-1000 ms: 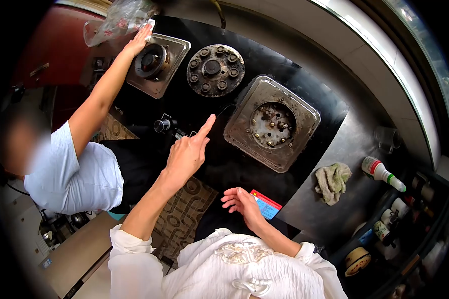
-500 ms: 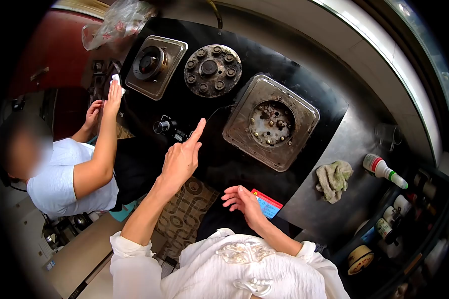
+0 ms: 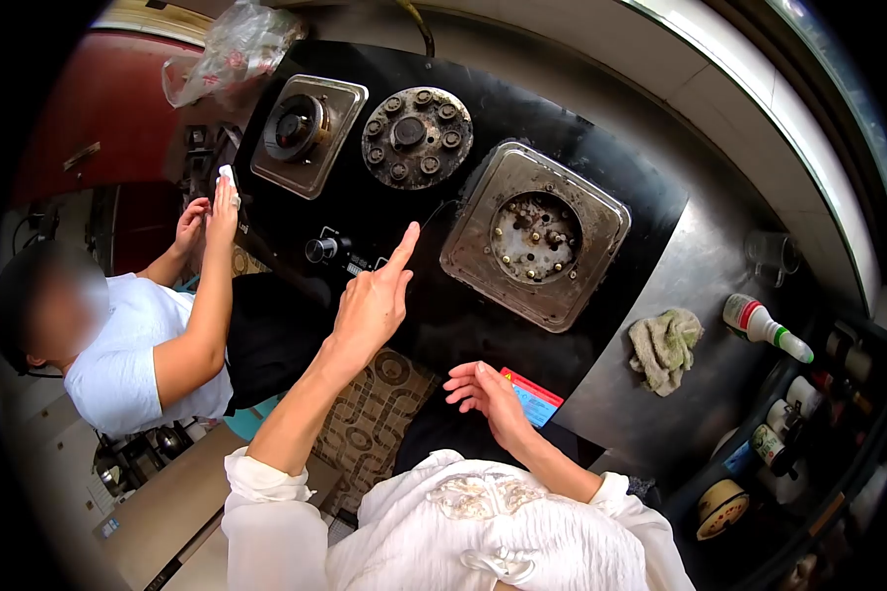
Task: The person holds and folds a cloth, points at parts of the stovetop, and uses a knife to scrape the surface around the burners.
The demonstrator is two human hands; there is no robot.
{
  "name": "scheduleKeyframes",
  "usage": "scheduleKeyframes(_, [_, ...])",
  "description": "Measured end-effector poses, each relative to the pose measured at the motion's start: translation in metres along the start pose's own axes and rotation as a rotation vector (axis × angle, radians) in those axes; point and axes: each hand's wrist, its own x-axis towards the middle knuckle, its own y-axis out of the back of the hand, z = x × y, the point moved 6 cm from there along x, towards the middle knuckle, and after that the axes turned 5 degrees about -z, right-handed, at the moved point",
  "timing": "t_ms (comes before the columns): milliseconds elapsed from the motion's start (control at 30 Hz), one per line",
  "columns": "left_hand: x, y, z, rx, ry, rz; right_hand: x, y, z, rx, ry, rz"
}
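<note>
My left hand point(image 3: 373, 307) is over the black gas stove top point(image 3: 414, 217), holding nothing, with the index finger stretched out and the other fingers partly curled. Its fingertip is near the left edge of a square metal burner tray point(image 3: 473, 236). Inside that tray is a stained round burner opening point(image 3: 535, 237) with small brass nozzles. A thin dark wire-like line point(image 3: 437, 215) shows near the fingertip. My right hand point(image 3: 488, 399) hovers at the stove's front edge, empty, fingers loosely bent and apart, beside a red and blue label point(image 3: 530, 396). A round burner head point(image 3: 417, 138) lies on the stove top.
A second burner point(image 3: 299, 128) is at the left. A co-worker point(image 3: 138, 325) there holds a white cloth point(image 3: 227, 175) at the stove's side. On the steel counter point(image 3: 611, 404) lie a rag point(image 3: 665, 350) and a bottle point(image 3: 759, 325). A plastic bag point(image 3: 232, 54) is at the back left.
My left hand has moved slightly right and up, its fingertip closer to the square burner tray. My right hand is almost unchanged. The co-worker's hands have shifted slightly.
</note>
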Motion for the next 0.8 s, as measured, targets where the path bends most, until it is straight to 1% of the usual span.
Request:
scheduleKeyframes(67, [-0.006,0.002,-0.012,-0.071,0.084,-0.02,0.0,0.003,-0.006,0.001,0.039,0.005])
scheduleKeyframes(133, [-0.006,0.0,-0.01,-0.022,0.107,-0.031,0.0,0.009,-0.006,0.014,0.064,0.011])
scheduleKeyframes(200, [-0.001,-0.002,0.003,0.034,-0.012,0.039,0.001,0.01,-0.008,0.01,0.063,0.011])
scheduleKeyframes(233, [0.001,-0.005,0.005,0.02,0.018,-0.014,0.0,0.009,-0.009,0.006,0.066,0.011])
scheduleKeyframes(333, [-0.003,0.0,0.0,0.011,0.035,-0.014,-0.003,0.01,-0.02,-0.022,0.094,0.033])
scheduleKeyframes(400, [-0.005,0.0,-0.003,0.053,0.047,0.008,-0.005,0.015,-0.025,-0.053,0.178,0.072])
scheduleKeyframes(467, [-0.005,-0.002,0.004,0.092,0.027,0.007,-0.009,0.021,-0.036,-0.19,0.295,0.155])
scheduleKeyframes(533, [-0.004,-0.006,0.007,0.088,0.018,-0.002,-0.014,0.028,-0.046,-0.244,0.422,0.214])
scheduleKeyframes(600, [-0.005,-0.004,0.002,-0.001,0.007,0.05,-0.025,0.036,-0.06,-0.288,0.566,0.3])
scheduleKeyframes(667, [-0.007,-0.006,0.002,0.024,0.029,0.035,-0.043,0.042,-0.083,-0.483,0.781,0.473])
scheduleKeyframes(733, [-0.008,-0.009,0.007,0.036,0.008,0.033,-0.05,0.056,-0.098,-0.616,0.945,0.589])
scheduleKeyframes(800, [-0.007,-0.008,0.005,0.032,0.008,0.031,-0.053,0.071,-0.112,-0.711,1.014,0.708])
